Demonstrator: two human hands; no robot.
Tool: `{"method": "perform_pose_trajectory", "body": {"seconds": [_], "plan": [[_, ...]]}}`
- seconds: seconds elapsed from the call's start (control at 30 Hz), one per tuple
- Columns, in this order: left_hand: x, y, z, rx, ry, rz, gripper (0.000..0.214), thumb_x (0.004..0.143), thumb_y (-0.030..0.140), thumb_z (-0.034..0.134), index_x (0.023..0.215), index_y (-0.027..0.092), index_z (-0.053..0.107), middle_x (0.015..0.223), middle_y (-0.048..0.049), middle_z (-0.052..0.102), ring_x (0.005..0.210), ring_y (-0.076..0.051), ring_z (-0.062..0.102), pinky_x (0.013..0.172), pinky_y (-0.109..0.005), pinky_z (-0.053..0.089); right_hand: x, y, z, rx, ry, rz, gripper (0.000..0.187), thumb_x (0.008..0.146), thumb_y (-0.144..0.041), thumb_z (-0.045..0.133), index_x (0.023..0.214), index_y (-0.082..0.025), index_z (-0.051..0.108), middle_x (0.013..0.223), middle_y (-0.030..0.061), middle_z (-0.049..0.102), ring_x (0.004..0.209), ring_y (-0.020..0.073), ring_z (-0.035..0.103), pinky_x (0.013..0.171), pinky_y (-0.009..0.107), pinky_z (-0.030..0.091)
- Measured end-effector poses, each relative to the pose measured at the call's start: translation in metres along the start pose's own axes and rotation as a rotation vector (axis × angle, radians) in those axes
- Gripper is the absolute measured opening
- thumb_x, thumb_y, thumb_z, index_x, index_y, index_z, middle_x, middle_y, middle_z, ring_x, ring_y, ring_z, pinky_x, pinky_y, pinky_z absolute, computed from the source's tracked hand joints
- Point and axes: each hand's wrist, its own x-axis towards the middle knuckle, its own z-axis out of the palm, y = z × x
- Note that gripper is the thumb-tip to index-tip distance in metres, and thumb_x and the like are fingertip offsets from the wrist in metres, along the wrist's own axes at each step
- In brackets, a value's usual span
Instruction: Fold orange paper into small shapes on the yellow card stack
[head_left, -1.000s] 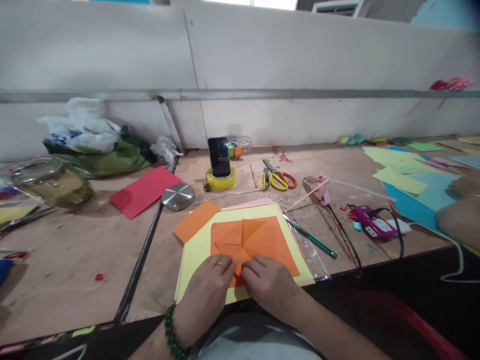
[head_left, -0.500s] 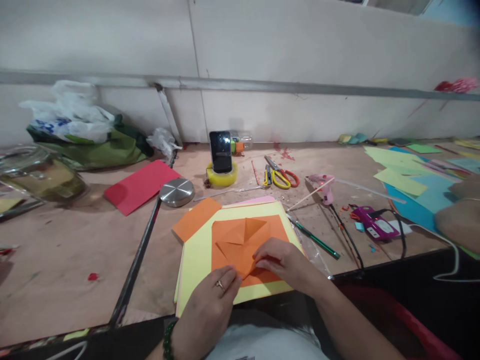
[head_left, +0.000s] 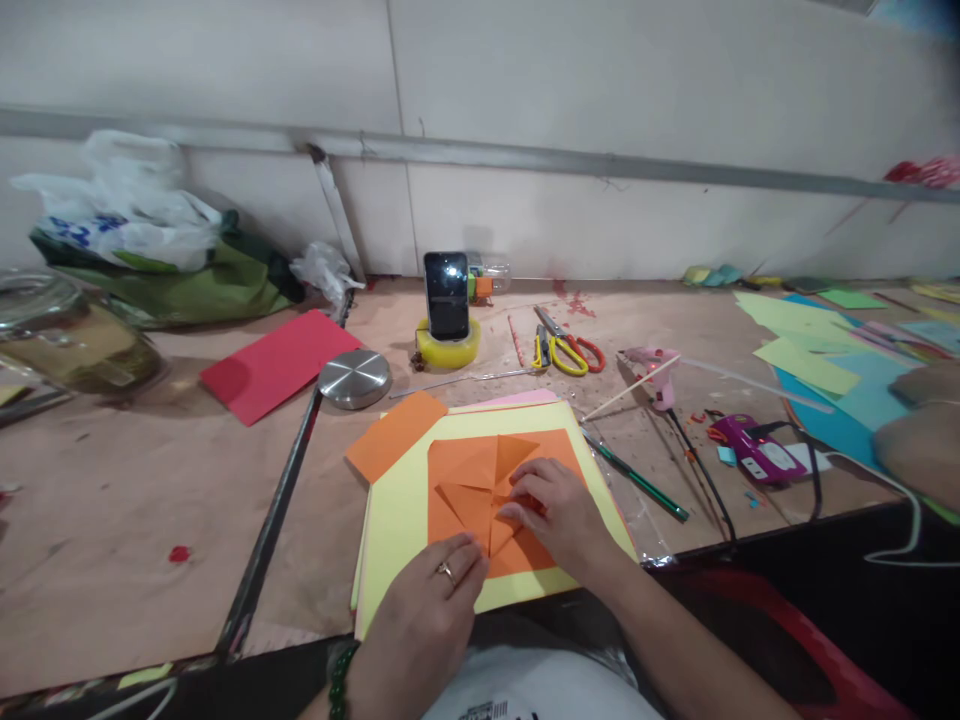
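A folded piece of orange paper [head_left: 469,468] with raised triangular flaps lies on a flat orange sheet [head_left: 562,447]. Under both is a stack of pale yellow paper [head_left: 391,530]. My left hand [head_left: 427,600], wearing a ring, holds the near corner of the folded piece with its fingers close together. On the right side, my right hand [head_left: 559,515] pinches a flap near the centre; its fingertips partly hide the fold. Another orange sheet [head_left: 397,432] sticks out at the stack's upper left.
Beyond the stack stand a phone [head_left: 447,295] and a yellow tape roll [head_left: 450,348], with scissors [head_left: 566,345] to their right. A green pen-like tool [head_left: 637,475], pink glue gun [head_left: 656,375] and purple device [head_left: 757,450] lie rightward. A co-worker's hand [head_left: 919,435] rests at far right.
My right hand has shifted up toward the centre of the folded paper, and the near flap now lies flatter. My left hand stays at the near corner. The view has shifted slightly.
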Motion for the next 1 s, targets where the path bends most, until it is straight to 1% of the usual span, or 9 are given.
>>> {"method": "perform_pose_trajectory", "body": {"seconds": [0.13,0.37,0.5,0.57,0.67,0.9,1.0], "plan": [[-0.0009,0.001,-0.0011,0.01,-0.043,-0.008,0.039,0.078,-0.003,0.039,0.104,0.01,0.066,0.102,-0.013,0.072,0.096,-0.024,0.067,0.083,-0.035,0.059,-0.001,0.0007,0.0027,0.025,0.024,0.009,0.015,0.079,-0.026,0.075,0.073,-0.019,0.063,0.085,0.0051,0.066,0.078,0.0201,0.06,0.068,0.033,0.051],[0.0028,0.0031,-0.0004,0.033,-0.048,-0.011,0.038,0.077,-0.003,0.037,0.101,0.008,0.065,0.098,-0.0137,0.072,0.092,-0.023,0.067,0.083,-0.034,0.059,-0.0009,0.0001,0.0039,0.005,0.031,-0.01,0.017,0.081,-0.03,0.073,0.073,-0.019,0.062,0.083,0.0046,0.065,0.077,0.0197,0.059,0.066,0.032,0.049],[0.0028,0.0027,0.0005,0.047,-0.093,-0.024,0.049,0.074,-0.005,0.037,0.114,0.009,0.06,0.098,-0.0124,0.071,0.092,-0.023,0.066,0.08,-0.035,0.059,-0.0011,-0.0016,0.0038,-0.013,0.023,0.004,0.016,0.082,-0.029,0.072,0.073,-0.019,0.062,0.084,0.0048,0.065,0.078,0.0198,0.059,0.068,0.032,0.049],[0.0019,0.0022,0.0015,0.049,-0.124,-0.022,0.051,0.073,-0.005,0.038,0.117,0.011,0.059,0.1,-0.0118,0.07,0.092,-0.023,0.065,0.081,-0.035,0.058,-0.0017,-0.0018,0.0035,-0.015,0.02,0.006,0.016,0.081,-0.028,0.073,0.073,-0.019,0.062,0.084,0.0047,0.065,0.078,0.02,0.059,0.068,0.032,0.049],[0.0005,0.0022,0.0034,0.054,-0.154,-0.018,0.048,0.074,-0.004,0.04,0.114,0.011,0.06,0.1,-0.0126,0.068,0.093,-0.024,0.064,0.081,-0.036,0.058,-0.0026,-0.0012,0.0033,-0.021,0.015,0.01,0.016,0.082,-0.03,0.071,0.074,-0.02,0.063,0.085,0.005,0.065,0.078,0.0199,0.058,0.067,0.032,0.049],[0.0017,0.0041,0.0048,0.068,-0.158,-0.014,0.045,0.073,-0.004,0.041,0.11,0.011,0.061,0.098,-0.0126,0.067,0.089,-0.024,0.063,0.078,-0.036,0.058,-0.0028,-0.0011,0.0057,-0.055,0.013,0.001,0.021,0.086,-0.035,0.066,0.073,-0.019,0.061,0.084,0.0056,0.064,0.077,0.0199,0.056,0.067,0.032,0.048],[0.0047,0.0038,0.0039,0.068,-0.199,-0.011,0.043,0.072,-0.005,0.041,0.108,0.009,0.062,0.094,-0.0134,0.068,0.083,-0.024,0.063,0.073,-0.036,0.058,-0.0027,-0.002,0.0056,-0.067,0.012,0.003,0.023,0.086,-0.036,0.066,0.072,-0.019,0.06,0.084,0.0056,0.064,0.077,0.0201,0.056,0.067,0.032,0.047]]}}
